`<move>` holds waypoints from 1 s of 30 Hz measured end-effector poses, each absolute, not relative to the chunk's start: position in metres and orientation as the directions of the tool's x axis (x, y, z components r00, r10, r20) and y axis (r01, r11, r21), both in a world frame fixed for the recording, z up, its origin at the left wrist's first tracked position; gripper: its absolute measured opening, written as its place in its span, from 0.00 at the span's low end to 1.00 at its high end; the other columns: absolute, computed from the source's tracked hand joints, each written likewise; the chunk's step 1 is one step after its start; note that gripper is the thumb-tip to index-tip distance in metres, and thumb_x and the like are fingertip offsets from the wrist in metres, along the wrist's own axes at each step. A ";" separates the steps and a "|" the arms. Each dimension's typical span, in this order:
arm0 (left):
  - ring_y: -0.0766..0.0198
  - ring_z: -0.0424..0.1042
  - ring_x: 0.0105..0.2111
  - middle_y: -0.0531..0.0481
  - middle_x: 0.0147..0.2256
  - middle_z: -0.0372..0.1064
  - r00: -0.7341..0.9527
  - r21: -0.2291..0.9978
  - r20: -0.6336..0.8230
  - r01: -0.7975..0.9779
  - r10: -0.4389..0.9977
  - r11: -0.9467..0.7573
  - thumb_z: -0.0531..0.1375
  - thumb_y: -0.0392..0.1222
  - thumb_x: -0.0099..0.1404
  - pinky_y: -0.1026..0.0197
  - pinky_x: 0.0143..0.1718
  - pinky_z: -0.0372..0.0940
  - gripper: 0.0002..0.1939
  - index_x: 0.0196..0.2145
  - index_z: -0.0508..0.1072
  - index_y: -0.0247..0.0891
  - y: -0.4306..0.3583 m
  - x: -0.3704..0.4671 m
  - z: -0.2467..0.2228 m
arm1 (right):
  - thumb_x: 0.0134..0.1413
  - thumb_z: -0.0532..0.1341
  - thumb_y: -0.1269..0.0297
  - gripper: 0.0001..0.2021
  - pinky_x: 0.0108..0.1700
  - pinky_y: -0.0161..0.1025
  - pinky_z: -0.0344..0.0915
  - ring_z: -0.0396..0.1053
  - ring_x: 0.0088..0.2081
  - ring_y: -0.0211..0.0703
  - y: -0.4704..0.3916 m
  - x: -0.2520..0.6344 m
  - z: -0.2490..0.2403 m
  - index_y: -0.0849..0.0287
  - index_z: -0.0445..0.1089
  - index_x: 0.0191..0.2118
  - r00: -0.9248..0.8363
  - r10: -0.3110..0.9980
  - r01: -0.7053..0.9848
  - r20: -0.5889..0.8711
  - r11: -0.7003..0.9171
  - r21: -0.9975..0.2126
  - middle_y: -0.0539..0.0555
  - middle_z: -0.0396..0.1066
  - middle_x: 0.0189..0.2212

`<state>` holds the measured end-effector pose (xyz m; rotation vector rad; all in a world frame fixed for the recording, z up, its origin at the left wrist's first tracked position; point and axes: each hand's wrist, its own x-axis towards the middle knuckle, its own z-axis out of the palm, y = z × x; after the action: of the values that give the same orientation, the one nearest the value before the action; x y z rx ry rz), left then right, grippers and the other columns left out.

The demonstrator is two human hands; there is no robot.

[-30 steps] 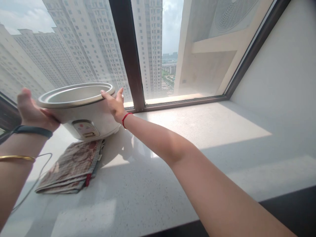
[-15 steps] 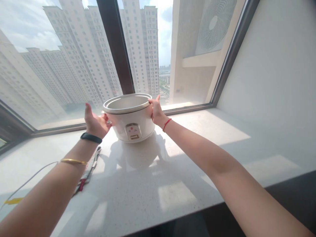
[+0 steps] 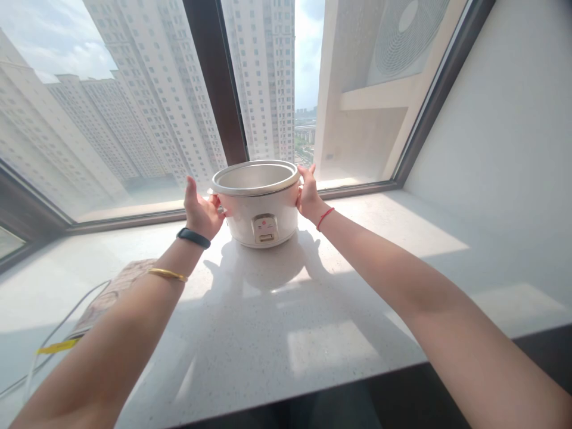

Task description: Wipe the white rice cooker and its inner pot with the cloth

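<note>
A white rice cooker (image 3: 241, 217) without a lid is near the window, its control panel facing me. My left hand (image 3: 203, 211) grips its left side, thumb raised and fingers around the side handle. On the right side, my right hand (image 3: 309, 192) holds the cooker just under the rim. The cooker's wide round opening shows a pale inside. Its shadow falls on the white speckled sill in front of it.
The white sill (image 3: 232, 333) ends at a dark front edge. At the left, beside my forearm, lie a folded patterned cloth (image 3: 114, 289) and a cord with a yellow tag (image 3: 58, 347). A window frame (image 3: 218, 83) rises behind the cooker; a white wall (image 3: 513, 149) stands at right.
The cooker and both hands have shifted right in view, still together and slightly higher. More of the patterned cloth shows left of my left forearm.
</note>
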<state>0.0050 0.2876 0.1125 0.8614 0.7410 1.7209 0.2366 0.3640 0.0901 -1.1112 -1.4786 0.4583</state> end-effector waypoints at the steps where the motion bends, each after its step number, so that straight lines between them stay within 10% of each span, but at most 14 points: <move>1: 0.59 0.71 0.34 0.45 0.43 0.66 -0.221 0.801 0.194 -0.526 0.956 -0.284 0.48 0.67 0.67 0.62 0.26 0.62 0.44 0.70 0.26 0.58 0.289 0.007 0.112 | 0.73 0.35 0.60 0.31 0.52 0.36 0.63 0.71 0.43 0.33 0.364 0.238 0.090 0.81 0.30 0.70 0.149 0.839 0.343 0.523 0.452 -0.823 0.73 0.64 0.58; 30: 0.54 0.74 0.38 0.44 0.43 0.70 -0.213 0.756 0.177 -0.595 0.961 -0.271 0.53 0.64 0.67 0.61 0.27 0.66 0.42 0.71 0.40 0.52 0.308 0.018 0.105 | 0.71 0.31 0.55 0.35 0.50 0.39 0.66 0.73 0.47 0.34 0.380 0.246 0.091 0.82 0.23 0.70 0.274 0.883 0.270 0.381 0.310 -0.912 0.78 0.58 0.61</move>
<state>0.0179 0.3085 0.1049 0.7793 0.6655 1.7313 0.2456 0.3803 0.0906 -1.2265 -1.2649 0.5940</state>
